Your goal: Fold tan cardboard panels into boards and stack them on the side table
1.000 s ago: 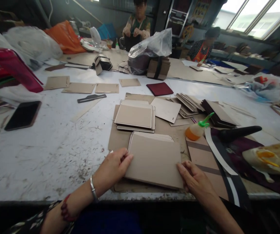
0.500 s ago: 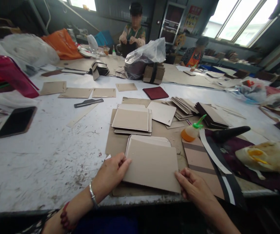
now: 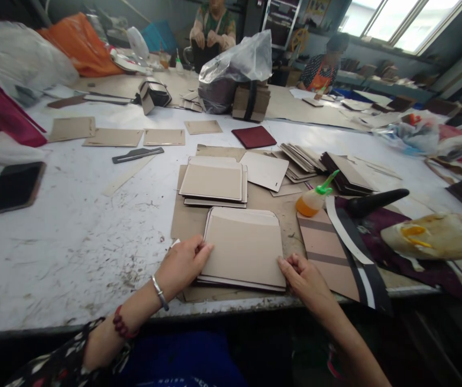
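Observation:
A beige rectangular panel (image 3: 244, 251) lies on top of a stack of similar rounded-corner pieces (image 3: 251, 213), whose pale far edges show beyond it. My left hand (image 3: 186, 263) pinches the panel's left edge between thumb and fingers. At the right edge, my right hand (image 3: 304, 278) is closed, with thumb and forefinger on the panel's side. Just behind sits a second pile of beige panels (image 3: 211, 180), and a white panel (image 3: 265, 171) lies to its right. A brown board (image 3: 190, 293) lies under the stacks.
Right of the stack stands a bottle of orange liquid with a green nozzle (image 3: 310, 201), by a striped brown piece (image 3: 327, 252) and a dark-handled tool (image 3: 378, 202). A phone (image 3: 12, 187) lies far left. Beyond are a maroon piece (image 3: 253, 137) and two people at work.
The panel has settled squarely onto the stack, where before it was tilted and overhung the near right side. My right hand has moved in leftward with its edge. The camera view has shifted downward.

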Motion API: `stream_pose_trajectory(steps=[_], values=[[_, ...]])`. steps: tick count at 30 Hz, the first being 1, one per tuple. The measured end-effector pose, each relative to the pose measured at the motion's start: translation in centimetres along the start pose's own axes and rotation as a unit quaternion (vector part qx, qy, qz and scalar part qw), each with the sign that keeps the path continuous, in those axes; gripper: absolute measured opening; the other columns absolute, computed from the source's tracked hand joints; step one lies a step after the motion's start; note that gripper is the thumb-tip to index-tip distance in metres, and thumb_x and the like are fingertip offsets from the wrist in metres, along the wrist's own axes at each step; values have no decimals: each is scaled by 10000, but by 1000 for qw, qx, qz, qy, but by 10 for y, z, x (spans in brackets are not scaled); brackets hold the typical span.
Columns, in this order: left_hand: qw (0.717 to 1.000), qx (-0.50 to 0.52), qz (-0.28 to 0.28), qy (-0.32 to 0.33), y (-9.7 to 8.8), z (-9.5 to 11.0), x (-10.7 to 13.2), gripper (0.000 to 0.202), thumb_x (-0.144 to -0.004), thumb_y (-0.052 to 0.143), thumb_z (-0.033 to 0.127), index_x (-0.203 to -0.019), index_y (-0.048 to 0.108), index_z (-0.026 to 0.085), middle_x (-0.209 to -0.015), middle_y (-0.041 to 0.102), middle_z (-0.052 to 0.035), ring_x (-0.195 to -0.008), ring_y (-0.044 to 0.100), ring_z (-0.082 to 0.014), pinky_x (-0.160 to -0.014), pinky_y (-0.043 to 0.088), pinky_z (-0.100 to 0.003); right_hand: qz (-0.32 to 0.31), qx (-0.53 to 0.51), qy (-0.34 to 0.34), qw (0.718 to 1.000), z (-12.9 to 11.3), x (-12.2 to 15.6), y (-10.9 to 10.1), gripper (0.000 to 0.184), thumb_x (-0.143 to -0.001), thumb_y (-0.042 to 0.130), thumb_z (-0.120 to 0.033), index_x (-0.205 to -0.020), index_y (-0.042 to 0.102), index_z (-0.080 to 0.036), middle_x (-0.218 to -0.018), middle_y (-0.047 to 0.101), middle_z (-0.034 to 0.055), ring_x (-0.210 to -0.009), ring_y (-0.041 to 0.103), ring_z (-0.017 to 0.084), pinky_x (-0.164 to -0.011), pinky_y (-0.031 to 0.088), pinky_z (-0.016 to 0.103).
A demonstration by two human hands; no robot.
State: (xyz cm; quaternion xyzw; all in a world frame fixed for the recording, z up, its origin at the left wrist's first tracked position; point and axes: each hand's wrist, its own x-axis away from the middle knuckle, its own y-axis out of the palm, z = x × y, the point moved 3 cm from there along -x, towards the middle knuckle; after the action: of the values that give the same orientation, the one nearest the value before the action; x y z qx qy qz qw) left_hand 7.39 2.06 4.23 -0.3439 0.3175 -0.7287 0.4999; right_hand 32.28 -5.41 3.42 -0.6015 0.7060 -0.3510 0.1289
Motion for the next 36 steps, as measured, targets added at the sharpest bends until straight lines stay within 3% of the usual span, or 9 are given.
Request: stream_pose_trajectory(steps=[20,36], values=[[1000,-12,-17,-2,3,-2,-2,259,-835,422,301,-603,401,188,-547,460,23,-577,468,-147,-560,275,-234,-12,17,-16,1000,4,-4,4,322,-758,399,-498,-608,350,-217,-508,362,-50,-490,379,123,-487,297,244],[1000,4,-12,-8,1,-1,-1,242,-818,467,289,-604,442,177,-579,518,13,-594,499,-138,-562,290,-227,-12,94,-30,995,2,-7,3,328,-752,355,-516,-611,368,-220,-533,445,-24,-536,449,157,-542,338,276]])
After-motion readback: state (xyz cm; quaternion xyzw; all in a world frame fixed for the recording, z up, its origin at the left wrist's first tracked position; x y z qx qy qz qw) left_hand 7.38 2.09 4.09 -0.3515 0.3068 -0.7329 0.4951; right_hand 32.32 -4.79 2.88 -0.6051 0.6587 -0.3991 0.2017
